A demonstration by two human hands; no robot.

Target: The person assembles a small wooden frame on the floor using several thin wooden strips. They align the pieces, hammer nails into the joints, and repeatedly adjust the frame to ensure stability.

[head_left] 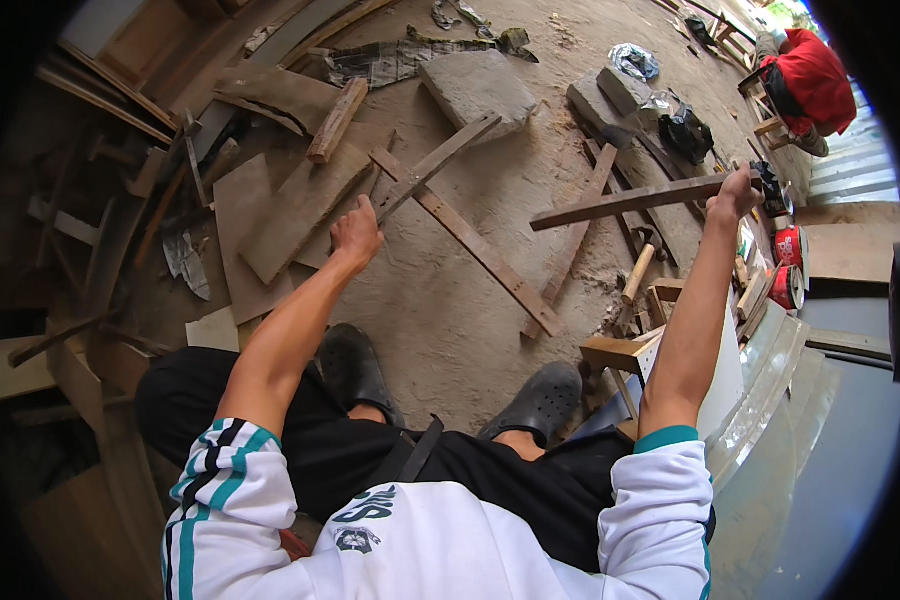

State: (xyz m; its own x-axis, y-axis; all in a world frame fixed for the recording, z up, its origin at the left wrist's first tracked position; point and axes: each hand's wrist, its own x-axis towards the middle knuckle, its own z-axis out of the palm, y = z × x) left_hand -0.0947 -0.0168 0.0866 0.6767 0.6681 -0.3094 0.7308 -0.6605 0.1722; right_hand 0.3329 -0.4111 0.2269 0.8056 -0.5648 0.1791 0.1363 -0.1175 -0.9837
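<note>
My right hand (pixel 736 195) grips one end of a long thin wooden batten (pixel 625 201), which sticks out level to the left above the floor. My left hand (pixel 356 234) is closed around the near end of another narrow wooden strip (pixel 440 165) that slants up to the right over a pile of planks. A further long strip (pixel 480 250) lies on the dirt floor, crossing under that one. My feet in black clogs (pixel 542 400) stand on the ground below.
Flat boards (pixel 295 210) and scrap wood lie at the left. Stone blocks (pixel 475 88) sit at the top centre. A hammer (pixel 635 275) rests near a small wooden stool (pixel 620 355). Red tins (pixel 788 265) stand at the right. A person in red (pixel 815 75) sits at the far right.
</note>
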